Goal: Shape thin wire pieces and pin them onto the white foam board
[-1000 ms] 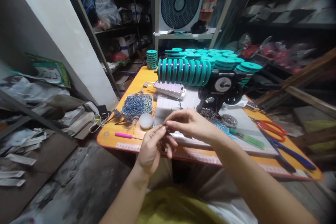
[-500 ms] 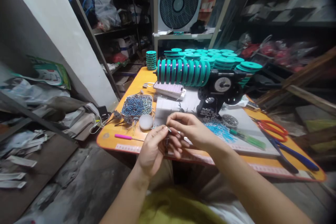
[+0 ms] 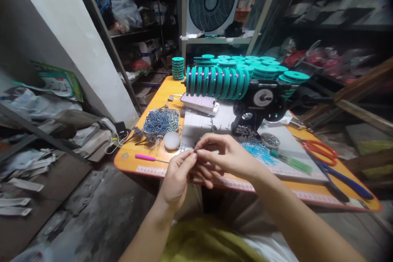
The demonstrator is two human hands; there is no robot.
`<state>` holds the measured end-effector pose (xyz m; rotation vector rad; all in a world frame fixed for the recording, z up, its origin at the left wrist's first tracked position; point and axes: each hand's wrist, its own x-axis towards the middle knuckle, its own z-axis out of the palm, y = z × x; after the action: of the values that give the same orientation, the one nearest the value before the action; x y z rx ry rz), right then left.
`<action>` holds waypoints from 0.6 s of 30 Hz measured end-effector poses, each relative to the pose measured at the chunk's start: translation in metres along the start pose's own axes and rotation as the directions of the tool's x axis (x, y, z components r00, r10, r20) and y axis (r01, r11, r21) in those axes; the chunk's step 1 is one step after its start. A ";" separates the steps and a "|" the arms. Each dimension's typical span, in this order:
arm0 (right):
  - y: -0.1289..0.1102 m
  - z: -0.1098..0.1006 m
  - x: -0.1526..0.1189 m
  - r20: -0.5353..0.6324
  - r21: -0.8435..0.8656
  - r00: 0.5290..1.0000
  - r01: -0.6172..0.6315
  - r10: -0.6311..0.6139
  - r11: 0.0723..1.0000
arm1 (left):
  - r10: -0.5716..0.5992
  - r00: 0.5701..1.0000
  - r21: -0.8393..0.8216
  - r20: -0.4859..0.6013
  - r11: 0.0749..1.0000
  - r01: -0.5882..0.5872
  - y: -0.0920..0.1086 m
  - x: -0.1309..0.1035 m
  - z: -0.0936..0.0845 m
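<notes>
Over the front edge of the table, my left hand (image 3: 178,175) and my right hand (image 3: 231,154) meet at the fingertips. Thumb and forefinger of each are pinched together on something tiny and dark, too small to name. The other fingers of my left hand curl loosely underneath, partly behind my right hand. Just beyond the hands lies a white board (image 3: 196,125) with small dark bits scattered on it. To their left are a round whitish lid (image 3: 172,141) and a pink-handled thin tool (image 3: 145,157). A heap of small light-blue pieces (image 3: 259,153) lies to their right.
A black winding device (image 3: 258,106) carries a row of teal spools (image 3: 217,83); more spool stacks (image 3: 264,69) stand behind. A tray of blue screw-like parts (image 3: 161,120) and a phone (image 3: 199,102) are at left. Red-handled scissors (image 3: 322,151), blue-handled pliers (image 3: 346,182) and a green tool (image 3: 291,161) lie right.
The small pale-blue piece that showed between my fingertips is now hidden. My fingers have drawn closer together, and the view has shifted slightly.
</notes>
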<state>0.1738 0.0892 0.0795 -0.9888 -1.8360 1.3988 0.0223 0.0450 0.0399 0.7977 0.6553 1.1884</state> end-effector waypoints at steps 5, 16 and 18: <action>0.000 0.010 0.001 -0.087 -0.190 0.986 0.121 -0.140 0.974 | 0.005 0.999 0.043 -0.034 0.999 -0.004 -0.001 0.001 -0.002; 0.009 -0.011 0.023 -0.369 -0.187 0.924 0.027 -0.096 0.982 | 0.077 0.993 0.166 -0.085 0.984 -0.062 -0.006 -0.008 -0.012; 0.013 -0.014 0.033 -0.359 -0.203 0.931 -0.005 -0.069 0.979 | 0.151 0.981 0.329 -0.124 0.939 -0.103 -0.008 -0.010 -0.018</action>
<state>0.1704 0.1263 0.0714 -1.2224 -1.7216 0.9431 0.0100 0.0375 0.0237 1.0449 0.9483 1.2842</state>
